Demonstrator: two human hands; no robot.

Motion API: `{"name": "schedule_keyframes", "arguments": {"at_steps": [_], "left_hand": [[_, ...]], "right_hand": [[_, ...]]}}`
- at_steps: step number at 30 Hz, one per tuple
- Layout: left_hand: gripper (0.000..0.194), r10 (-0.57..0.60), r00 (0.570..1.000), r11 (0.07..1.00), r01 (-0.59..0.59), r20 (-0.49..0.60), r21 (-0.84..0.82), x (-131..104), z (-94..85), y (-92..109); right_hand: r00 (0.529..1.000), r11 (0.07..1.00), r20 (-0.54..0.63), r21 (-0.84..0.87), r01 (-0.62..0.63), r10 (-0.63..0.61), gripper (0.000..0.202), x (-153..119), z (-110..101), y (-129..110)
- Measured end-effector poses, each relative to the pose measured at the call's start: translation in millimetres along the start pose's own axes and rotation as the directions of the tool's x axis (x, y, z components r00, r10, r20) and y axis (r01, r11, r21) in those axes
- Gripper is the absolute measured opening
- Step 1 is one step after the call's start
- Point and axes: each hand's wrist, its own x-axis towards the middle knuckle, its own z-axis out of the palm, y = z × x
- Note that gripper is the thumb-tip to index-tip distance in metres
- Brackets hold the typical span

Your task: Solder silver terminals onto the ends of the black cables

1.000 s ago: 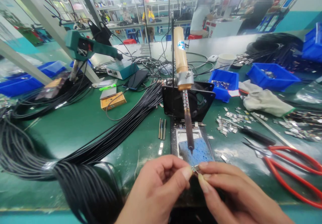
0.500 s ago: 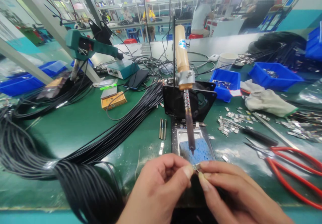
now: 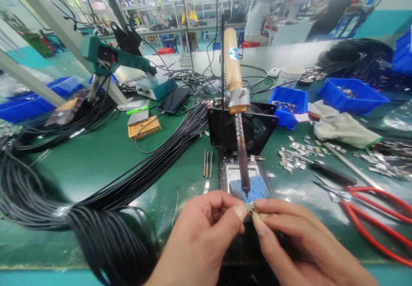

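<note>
My left hand (image 3: 206, 230) and my right hand (image 3: 299, 234) meet at the bottom centre, fingertips pinched around a small metal piece (image 3: 250, 206). Its details are too small to tell. Just above it points the dark tip of a soldering iron (image 3: 244, 174), whose wooden handle is clamped upright in a stand. Under the tip lies a blue sponge (image 3: 257, 189) in a metal tray. Behind the iron stands a black fan (image 3: 260, 125).
At the left lies a thick bundle of black cables (image 3: 154, 166). Red-handled scissors (image 3: 360, 204), a black-handled tool (image 3: 334, 173) and loose metal pieces (image 3: 292, 159) lie at the right. Behind them are a blue bin (image 3: 291, 106) and gloves (image 3: 344, 129). People sit in the background.
Both hands have moved slightly up with the small metal piece, nearer the iron's tip. The fingers remain pinched.
</note>
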Motion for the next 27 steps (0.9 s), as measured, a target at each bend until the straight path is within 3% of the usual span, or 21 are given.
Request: {"name": "schedule_keyframes", "arguments": {"at_steps": [2, 8, 16, 21, 27], "left_hand": [[0.022, -0.006, 1.000, 1.000, 0.006, 0.002, -0.008, 1.0, -0.6, 1.5], [0.020, -0.012, 1.000, 0.999, 0.012, 0.004, -0.039, 2.4, -0.3, 4.2], [0.018, 0.013, 1.000, 1.000, -0.013, -0.003, -0.029, 1.4, 3.0, 3.4], [0.019, 0.035, 0.999, 0.999, -0.035, -0.008, 0.006, 2.6, 0.6, 2.6], [0.019, 0.046, 0.999, 0.999, -0.046, -0.011, 0.014, 4.0, 0.6, 5.5]], "right_hand": [[0.999, 0.999, 0.014, -0.021, 0.041, -0.041, 0.019, 1.0, -0.3, 1.3], [0.999, 1.000, -0.041, 0.000, -0.008, 0.008, 0.017, 1.0, 2.7, -0.7], [0.999, 0.998, 0.002, -0.055, 0.036, -0.036, 0.019, 5.7, 1.3, 0.5], [0.998, 0.999, -0.060, -0.049, -0.004, 0.001, 0.014, 5.3, 3.6, -1.8], [1.000, 0.999, -0.022, -0.051, 0.017, -0.019, 0.018, 6.9, 2.9, -1.0]]}}
